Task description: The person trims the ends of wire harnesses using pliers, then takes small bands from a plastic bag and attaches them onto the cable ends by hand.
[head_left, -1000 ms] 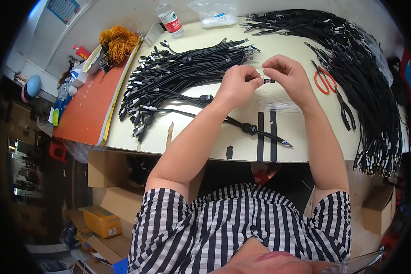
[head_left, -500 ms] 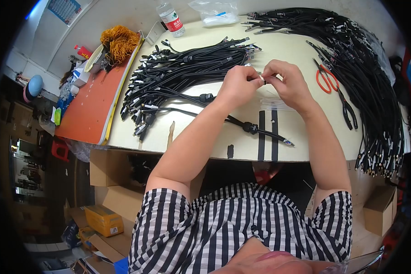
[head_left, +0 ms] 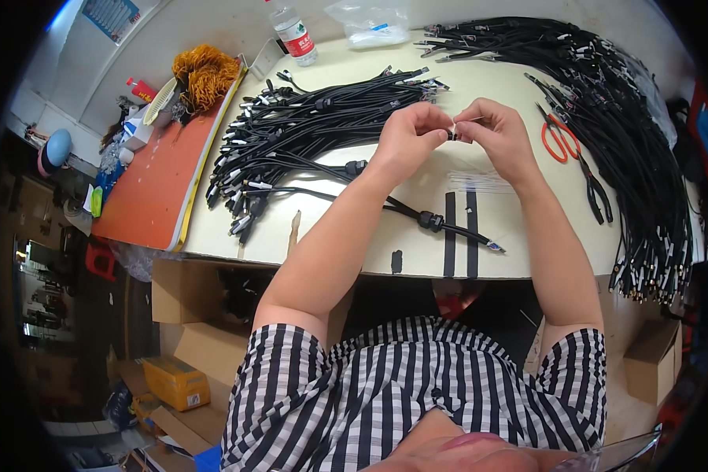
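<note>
My left hand (head_left: 409, 143) and my right hand (head_left: 502, 139) meet above the table, fingertips pinched close together. Between them is a small black piece (head_left: 452, 136), too small to name. A thin pale strand (head_left: 472, 119) shows at my right fingers. Under my forearms lies a black cable (head_left: 480, 238) with a black gland-like fitting (head_left: 430, 221) and a bare-wire end. Left of my hands is a large bundle of black cables (head_left: 322, 118) with white-tagged ends. Thin white strips (head_left: 480, 182) lie just below my right hand.
Red-handled scissors (head_left: 560, 140) and dark-jawed pliers (head_left: 596, 191) lie to the right, beside another heap of black cables (head_left: 606, 134). A water bottle (head_left: 295, 35) and plastic bag (head_left: 370, 23) stand at the back. An orange board (head_left: 161, 177) is at the left. Black tape strips (head_left: 450, 236) mark the table.
My fingertips have shifted around the small black piece, and my right fingers have opened slightly, showing the thin pale strand. The cables and tools on the table have stayed put.
</note>
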`<state>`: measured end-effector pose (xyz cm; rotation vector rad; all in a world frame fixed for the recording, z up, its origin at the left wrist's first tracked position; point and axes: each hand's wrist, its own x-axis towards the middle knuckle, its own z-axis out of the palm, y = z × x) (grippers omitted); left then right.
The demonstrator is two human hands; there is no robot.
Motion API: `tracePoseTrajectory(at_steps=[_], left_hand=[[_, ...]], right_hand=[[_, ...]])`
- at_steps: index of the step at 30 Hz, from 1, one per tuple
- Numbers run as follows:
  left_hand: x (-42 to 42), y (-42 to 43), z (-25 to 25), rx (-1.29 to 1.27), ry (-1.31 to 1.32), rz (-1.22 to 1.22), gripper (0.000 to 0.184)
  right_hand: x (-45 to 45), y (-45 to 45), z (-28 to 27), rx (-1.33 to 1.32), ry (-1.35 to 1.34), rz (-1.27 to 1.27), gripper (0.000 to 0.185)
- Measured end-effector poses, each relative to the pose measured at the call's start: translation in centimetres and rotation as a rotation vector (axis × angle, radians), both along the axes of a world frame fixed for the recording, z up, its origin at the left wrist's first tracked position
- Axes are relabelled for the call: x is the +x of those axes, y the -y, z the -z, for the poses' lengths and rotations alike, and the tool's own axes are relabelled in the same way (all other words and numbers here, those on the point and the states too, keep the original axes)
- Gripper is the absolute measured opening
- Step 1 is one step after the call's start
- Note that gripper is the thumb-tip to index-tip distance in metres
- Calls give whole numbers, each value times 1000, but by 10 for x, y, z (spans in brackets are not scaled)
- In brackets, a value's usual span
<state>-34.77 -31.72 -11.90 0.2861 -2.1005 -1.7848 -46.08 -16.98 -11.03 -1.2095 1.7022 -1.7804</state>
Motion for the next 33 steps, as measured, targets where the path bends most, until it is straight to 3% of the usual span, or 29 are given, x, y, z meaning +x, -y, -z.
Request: tracePoseTrajectory(at_steps=[5,7,12,17,21,23,24,27,33], left_hand=[[2,0,-4,-34,40,59,15],[2,-3,-4,88,-11,63,12],[1,-2,-4,121,36,86,9],[-1,-2,2,117,-17,138,4],[3,-9,7,-51,108,138,4],[-4,-9,10,-111,115,75,4],[-4,-10,6,-120,98,75,4],[-1,-13,1,69,26,30,12],[-1,-11,2,79,18,94,14]], right_hand=[[3,0,-3,-12,68,28,4],[3,0,-3,-24,60,25,4],[10,3,-3,-48,55,49,4],[11,2,2,69,-251,201,10],[14,3,9,81,-309,226,11],[0,7,16,52,-72,223,11],[-5,8,13,43,-88,226,11],[-10,7,10,-88,113,87,11],[-3,-1,0,70,-147,59,11]])
